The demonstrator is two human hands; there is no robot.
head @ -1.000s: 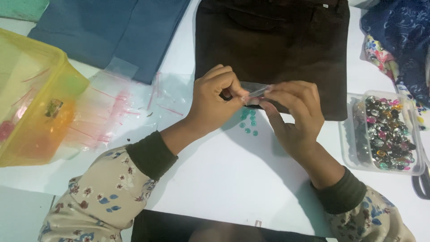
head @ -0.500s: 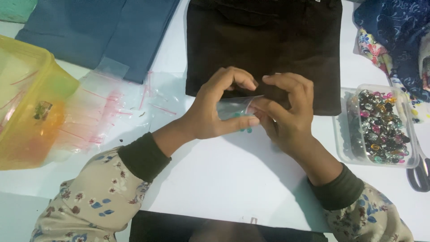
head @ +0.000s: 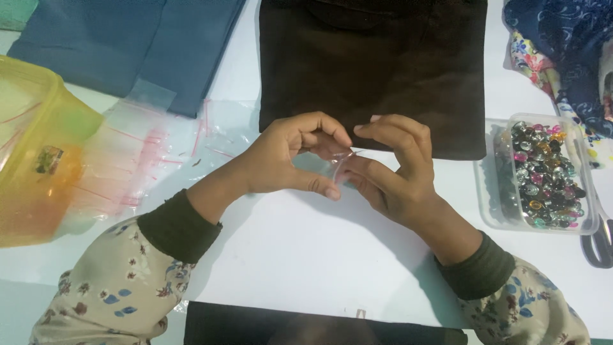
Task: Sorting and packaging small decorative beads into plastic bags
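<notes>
1. Yellow translucent plastic makes up the tub (head: pixel 38 153) at the far left of the white bench (head: pixel 300 268); what lies inside cannot be made out through its wall.
2. Just right of the tub lies a loose spread of clear zip bags (head: pixel 159 147) with red seal lines, flat on the bench, below a folded blue cloth (head: pixel 128 45).
3. The left hand (head: pixel 287 156) sits at the middle of the bench, its fingers pinched together on the left edge of a small clear bag (head: pixel 332 167).
4. A dark brown folded cloth (head: pixel 373 70) lies right behind both hands.
5. The small clear bag is held just above the bench between the two hands; its contents are too hidden to tell.
6. The right hand (head: pixel 393 169) grips the bag's right edge, fingers closed on it.
7. A clear shallow tray (head: pixel 488 211) at the right is full of shiny multicoloured gems (head: pixel 546 176).
8. Scissors (head: pixel 599 239) lie just beside the tray, under a patterned blue fabric (head: pixel 562 45).
</notes>
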